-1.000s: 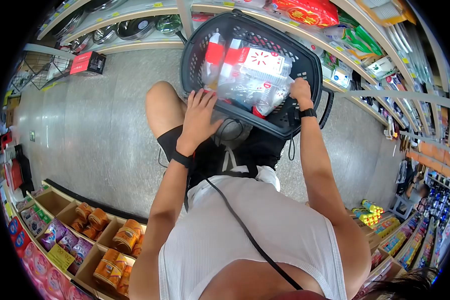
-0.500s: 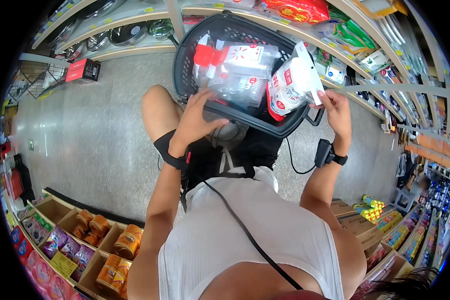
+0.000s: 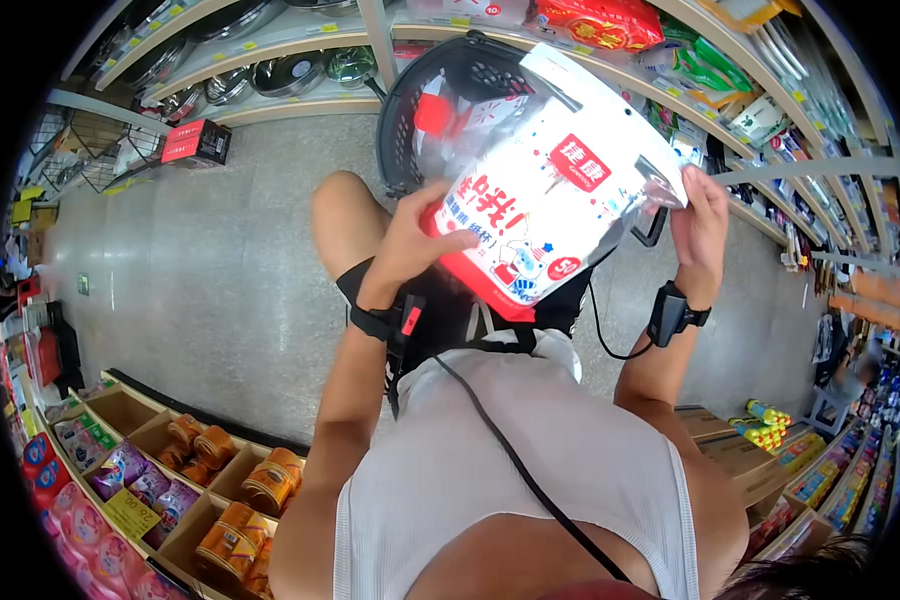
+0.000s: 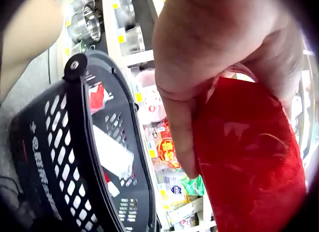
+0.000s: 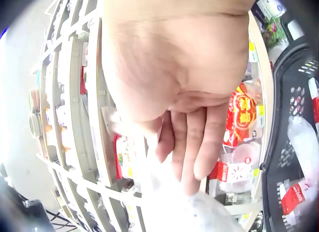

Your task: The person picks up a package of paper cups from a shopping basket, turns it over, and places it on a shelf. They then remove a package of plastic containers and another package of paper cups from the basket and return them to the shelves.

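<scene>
A white and red pack of paper cups (image 3: 530,215), with a cut-out handle near its top edge, is held up in front of the basket (image 3: 398,140). My left hand (image 3: 410,240) grips its lower left side; in the left wrist view the thumb and fingers pinch around the red base (image 4: 249,157). At the opposite end my right hand (image 3: 703,222) pinches the white top edge by the handle hole. In the right wrist view the pack's white part (image 5: 187,212) hangs past the fingertips. Clear plastic packs with red labels (image 3: 433,115) lie in the basket, partly covered by the cup pack.
Shelves with pans (image 3: 288,74) and a red bag (image 3: 600,22) run behind the basket. A red and black box (image 3: 195,143) stands on the floor at left. Bins with orange tubs (image 3: 270,482) are at lower left, cartons (image 3: 730,460) at lower right.
The pack of paper cups has come up out of the basket toward my body, lifted by its top edge in my right hand. My left hand has moved from the basket rim onto the pack.
</scene>
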A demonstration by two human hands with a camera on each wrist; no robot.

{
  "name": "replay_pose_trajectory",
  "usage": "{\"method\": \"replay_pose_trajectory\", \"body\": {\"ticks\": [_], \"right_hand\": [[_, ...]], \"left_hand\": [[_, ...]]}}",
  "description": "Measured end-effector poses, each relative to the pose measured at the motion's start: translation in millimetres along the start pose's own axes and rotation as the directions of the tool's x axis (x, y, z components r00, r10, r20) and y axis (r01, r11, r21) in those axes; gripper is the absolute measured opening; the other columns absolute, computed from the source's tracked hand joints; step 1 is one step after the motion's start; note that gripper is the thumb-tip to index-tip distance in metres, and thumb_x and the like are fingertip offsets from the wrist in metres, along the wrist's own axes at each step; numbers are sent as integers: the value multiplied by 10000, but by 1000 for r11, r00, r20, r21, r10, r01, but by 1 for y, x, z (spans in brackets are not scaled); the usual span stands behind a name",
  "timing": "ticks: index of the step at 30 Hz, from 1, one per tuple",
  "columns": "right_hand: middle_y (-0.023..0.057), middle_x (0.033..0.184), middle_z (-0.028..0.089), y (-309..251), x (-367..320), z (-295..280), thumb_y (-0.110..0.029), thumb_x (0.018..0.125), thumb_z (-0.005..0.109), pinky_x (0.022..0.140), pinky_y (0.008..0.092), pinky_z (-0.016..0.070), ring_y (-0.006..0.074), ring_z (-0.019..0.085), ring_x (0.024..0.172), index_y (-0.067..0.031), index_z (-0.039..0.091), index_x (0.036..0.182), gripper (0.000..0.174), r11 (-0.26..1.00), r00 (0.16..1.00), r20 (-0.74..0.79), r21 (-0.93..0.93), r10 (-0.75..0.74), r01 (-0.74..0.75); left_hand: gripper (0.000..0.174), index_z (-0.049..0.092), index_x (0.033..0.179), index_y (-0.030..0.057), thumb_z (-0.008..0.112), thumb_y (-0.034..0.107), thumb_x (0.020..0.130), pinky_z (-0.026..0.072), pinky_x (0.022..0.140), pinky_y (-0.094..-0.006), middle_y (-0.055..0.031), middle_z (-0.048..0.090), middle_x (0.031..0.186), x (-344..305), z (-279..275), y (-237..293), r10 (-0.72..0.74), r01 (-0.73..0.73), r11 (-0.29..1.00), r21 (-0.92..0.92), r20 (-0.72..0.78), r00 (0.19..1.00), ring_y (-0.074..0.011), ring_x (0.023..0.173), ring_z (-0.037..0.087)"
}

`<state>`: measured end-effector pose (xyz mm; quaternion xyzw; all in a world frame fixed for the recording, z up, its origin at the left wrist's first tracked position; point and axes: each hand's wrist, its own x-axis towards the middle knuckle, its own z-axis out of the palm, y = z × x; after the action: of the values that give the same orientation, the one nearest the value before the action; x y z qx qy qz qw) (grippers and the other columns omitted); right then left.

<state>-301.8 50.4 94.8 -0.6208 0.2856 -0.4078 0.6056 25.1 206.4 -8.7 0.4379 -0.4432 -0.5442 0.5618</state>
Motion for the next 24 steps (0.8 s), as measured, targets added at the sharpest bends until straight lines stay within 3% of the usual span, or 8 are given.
{"method": "replay_pose_trajectory", "body": {"ticks": [1,3,5,7,11,13,20,24], "right_hand": [[214,912,733,6,-4,6,-272,1070,491,709,358,592,271,726,747,71,658,1025,384,1000,1000,-9,0,-5,5],[235,971,724,18,-10,28,-337,1090,434,726,375,595,284,718,749,70,633,1089,453,960,982,-171,278,76,-26],[212,1168,672,40,-16,34,-423,1084,413,837,383,576,283,692,956,59,575,1207,524,932,999,-38,363,8,6],[143,1218,653,58,-26,55,-416,1064,474,903,341,541,218,655,1055,33,563,1260,498,951,994,-90,309,53,-23],[104,1259,649,67,-48,106,-164,953,706,955,308,502,132,614,1113,30,553,1323,444,966,973,-32,132,228,-222],[107,1217,679,70,-51,119,-106,909,749,948,319,512,148,641,1086,45,583,1284,437,922,923,-57,104,381,-374],[134,1159,706,80,-55,109,-113,902,757,872,299,555,154,691,1004,61,605,1231,402,897,904,-109,220,414,-384],[137,1158,708,87,-58,107,-106,897,758,874,301,560,162,697,1003,55,603,1231,402,900,910,-97,224,402,-374]], "left_hand": [[507,639,1202,-43,857,73,760,495,921,-288,-46,682,1069,-5,3,-1,0,0,1000,4,10,1000,-116,996,617],[478,627,1220,-54,826,65,801,513,896,-281,-53,700,1052,-13,8,-5,-57,51,993,-108,-53,997,-114,960,636],[376,640,1166,-36,784,102,847,513,885,-271,-48,706,1055,-19,16,-13,-39,28,991,-129,-77,996,-94,930,645],[313,640,1148,-34,757,77,879,518,868,-266,-56,705,1047,-20,26,-17,-79,33,977,-211,-214,974,-95,921,649],[316,613,1160,-33,748,75,896,514,873,-267,-65,692,1059,-19,49,-18,-64,1,984,-178,-346,936,-99,939,641],[352,586,1192,-30,747,89,902,502,900,-270,-70,678,1093,-16,50,-21,-27,-18,991,-132,-333,942,-107,981,630],[430,567,1273,-47,733,140,923,508,925,-277,-95,688,1163,-5,25,-13,-161,156,981,-111,-38,986,-125,1046,652],[372,620,1175,-42,784,91,870,545,843,-289,-98,707,1101,4,39,-15,-201,195,976,-93,-63,978,-133,954,674]]}}
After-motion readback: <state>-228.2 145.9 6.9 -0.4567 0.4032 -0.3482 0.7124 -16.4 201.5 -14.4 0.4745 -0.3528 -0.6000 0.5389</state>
